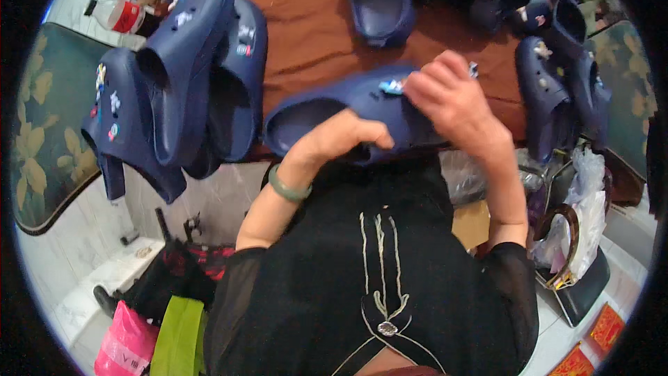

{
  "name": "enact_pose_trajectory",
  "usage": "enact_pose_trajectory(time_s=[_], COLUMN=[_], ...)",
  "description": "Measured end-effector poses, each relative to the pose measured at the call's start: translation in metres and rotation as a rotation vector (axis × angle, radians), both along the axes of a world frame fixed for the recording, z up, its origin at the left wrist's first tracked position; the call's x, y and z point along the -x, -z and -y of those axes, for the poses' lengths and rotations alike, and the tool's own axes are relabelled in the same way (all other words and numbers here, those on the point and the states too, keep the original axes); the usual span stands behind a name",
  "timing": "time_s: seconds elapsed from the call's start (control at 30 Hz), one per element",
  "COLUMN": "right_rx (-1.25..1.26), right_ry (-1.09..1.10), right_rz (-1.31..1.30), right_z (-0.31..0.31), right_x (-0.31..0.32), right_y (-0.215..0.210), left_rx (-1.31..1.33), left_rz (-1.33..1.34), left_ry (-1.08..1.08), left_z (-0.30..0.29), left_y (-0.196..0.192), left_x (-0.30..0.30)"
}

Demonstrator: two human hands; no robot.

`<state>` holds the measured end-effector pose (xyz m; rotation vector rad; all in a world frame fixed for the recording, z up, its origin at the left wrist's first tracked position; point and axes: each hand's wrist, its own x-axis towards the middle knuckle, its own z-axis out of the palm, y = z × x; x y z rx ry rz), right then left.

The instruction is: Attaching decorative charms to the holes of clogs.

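Right hand (451, 97) fingers pressed on a small charm (392, 86) atop a navy clog (348, 115), left hand (341, 136) fingers curled gripping its near edge, above the brown worktop (313, 28); more clogs (188, 69) piled at ten o'clock.

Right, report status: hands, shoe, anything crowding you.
Left hand grips navy foam clog at its heel end. Right hand fingers press a small charm on top. More navy clogs piled left.
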<state>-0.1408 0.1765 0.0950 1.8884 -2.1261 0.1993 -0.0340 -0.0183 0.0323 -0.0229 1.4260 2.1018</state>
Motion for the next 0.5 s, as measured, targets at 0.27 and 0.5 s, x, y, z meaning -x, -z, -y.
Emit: enact_pose_trajectory(time_s=[0.27, 0.5], right_rx=[-0.050, 0.120], right_ry=[-0.051, 0.166], right_rz=[0.233, 0.389], right_z=[-0.004, -0.010], right_x=[-0.014, -0.025], right_y=[0.019, 0.023], left_rx=[-0.120, -0.181], left_rz=[0.035, 0.044], left_ry=[-0.114, -0.144], left_z=[-0.013, -0.018], left_y=[0.007, 0.003], left_x=[-0.008, 0.000])
